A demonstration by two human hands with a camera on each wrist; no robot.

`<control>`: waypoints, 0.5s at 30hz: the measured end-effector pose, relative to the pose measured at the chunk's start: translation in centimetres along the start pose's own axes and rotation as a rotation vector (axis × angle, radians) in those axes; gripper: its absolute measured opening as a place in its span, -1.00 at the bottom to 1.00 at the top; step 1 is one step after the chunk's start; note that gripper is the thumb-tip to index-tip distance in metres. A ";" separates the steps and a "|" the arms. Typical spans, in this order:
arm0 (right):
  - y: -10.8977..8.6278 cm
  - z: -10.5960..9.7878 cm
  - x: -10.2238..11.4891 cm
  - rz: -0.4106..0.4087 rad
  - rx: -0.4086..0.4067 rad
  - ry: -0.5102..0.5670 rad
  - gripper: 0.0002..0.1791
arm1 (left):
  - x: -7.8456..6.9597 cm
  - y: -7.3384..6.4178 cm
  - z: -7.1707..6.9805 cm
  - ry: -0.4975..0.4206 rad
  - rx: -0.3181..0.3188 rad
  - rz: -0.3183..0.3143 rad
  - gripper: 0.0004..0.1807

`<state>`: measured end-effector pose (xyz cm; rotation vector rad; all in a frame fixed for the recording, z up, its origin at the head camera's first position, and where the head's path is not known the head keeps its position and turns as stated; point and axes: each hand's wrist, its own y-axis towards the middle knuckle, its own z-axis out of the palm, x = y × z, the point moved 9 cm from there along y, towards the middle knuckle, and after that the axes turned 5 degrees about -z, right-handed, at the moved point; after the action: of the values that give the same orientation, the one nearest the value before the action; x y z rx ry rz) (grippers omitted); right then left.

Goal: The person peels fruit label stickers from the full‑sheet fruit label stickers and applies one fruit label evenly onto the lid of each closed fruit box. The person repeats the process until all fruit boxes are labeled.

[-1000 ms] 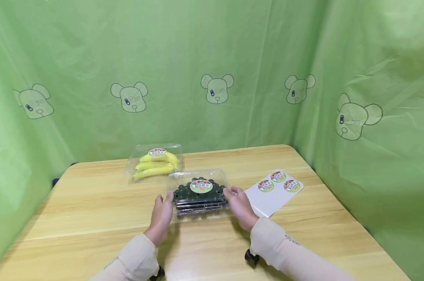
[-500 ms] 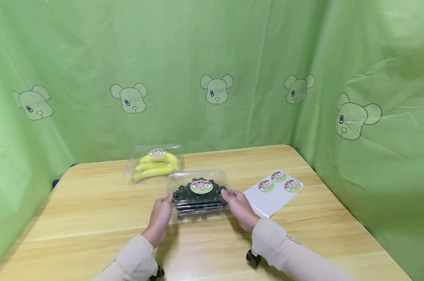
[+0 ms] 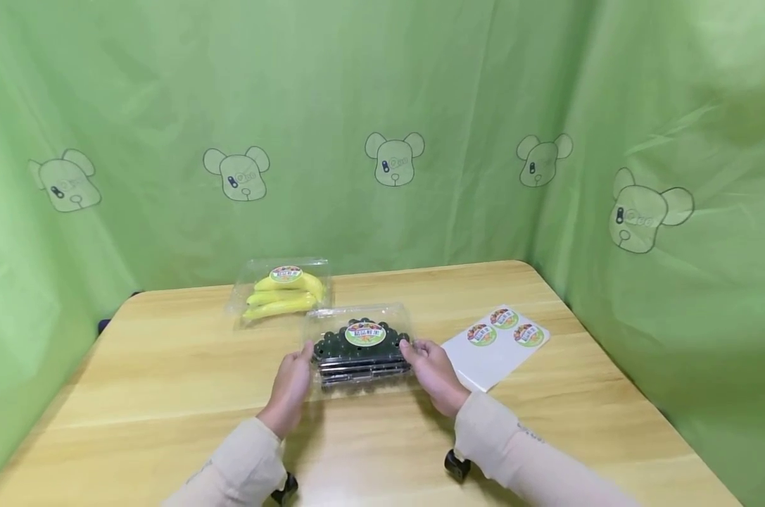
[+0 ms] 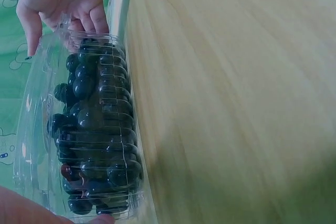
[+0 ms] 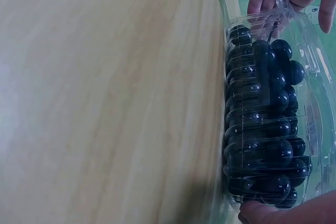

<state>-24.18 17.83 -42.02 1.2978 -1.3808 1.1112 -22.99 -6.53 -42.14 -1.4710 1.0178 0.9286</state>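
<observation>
A clear plastic clamshell box (image 3: 363, 378) of dark grapes (image 3: 331, 346) sits near the middle of the table, its lid down. On the lid is an oval-looking fruit sticker (image 3: 365, 334) with printed characters. My left hand (image 3: 289, 386) holds the box's left end, thumb up along the side. At the opposite end my right hand (image 3: 438, 377) grips it with the thumb over the lid's edge. Both wrist views show the ridged side of the box and the grapes pressed close behind it; fingers under the ends are partly hidden.
Behind to the left stands another clear box (image 3: 245, 271) with bananas (image 3: 281, 303) and a similar sticker (image 3: 286, 274). A white sheet (image 3: 483, 366) bearing 3 round stickers (image 3: 481, 334) lies right of my right hand. Green curtains (image 3: 319, 84) enclose the wooden table (image 3: 167, 373).
My right thumb has shifted slightly inward over the lid's edge. The grape box and my left hand stay nearly in place.
</observation>
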 end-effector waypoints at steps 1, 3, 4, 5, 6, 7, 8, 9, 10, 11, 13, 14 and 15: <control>0.1 -0.1 0.1 -0.004 -0.002 0.003 -0.22 | -0.1 0.1 0.0 -0.001 -0.001 0.000 -0.19; 0.2 -0.1 0.2 -0.003 0.000 0.008 -0.22 | -0.3 0.1 0.1 0.003 -0.005 -0.002 -0.19; 0.2 -0.2 0.2 0.002 -0.001 0.011 -0.23 | -0.3 0.2 0.1 0.004 -0.007 -0.005 -0.19; 0.2 -0.2 0.2 0.003 -0.001 0.012 -0.24 | -0.3 0.2 0.1 0.007 -0.010 -0.009 -0.19; 0.2 -0.2 0.2 0.008 -0.002 0.014 -0.24 | -0.3 0.2 0.1 0.011 -0.012 -0.013 -0.17; 0.2 -0.3 0.1 0.010 -0.005 0.012 -0.24 | -0.2 0.2 0.2 0.015 -0.013 -0.017 -0.16; 0.2 -0.4 0.0 0.012 -0.008 0.010 -0.25 | -0.2 0.2 0.2 0.020 -0.014 -0.018 -0.15; 0.2 -0.4 0.0 0.012 -0.011 0.006 -0.25 | -0.2 0.2 0.2 0.023 -0.014 -0.019 -0.14; 0.2 -0.5 0.0 0.015 -0.015 0.005 -0.25 | -0.2 0.2 0.3 0.027 -0.014 -0.019 -0.12; 0.2 -0.6 -0.1 0.016 -0.017 0.001 -0.25 | -0.3 0.2 0.3 0.028 -0.015 -0.019 -0.12; 0.2 -0.8 0.0 0.014 -0.020 -0.003 -0.25 | -0.4 0.3 0.4 0.028 -0.015 -0.012 -0.10; 0.2 -0.9 0.1 0.013 -0.021 -0.003 -0.25 | -0.5 0.3 0.5 0.028 -0.015 -0.006 -0.09; 0.2 -0.9 0.2 0.011 -0.021 -0.001 -0.25 | -0.6 0.4 0.5 0.026 -0.014 -0.001 -0.09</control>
<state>-24.40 18.75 -41.70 1.2774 -1.3982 1.1013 -23.53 -5.99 -41.80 -1.4985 1.0315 0.9198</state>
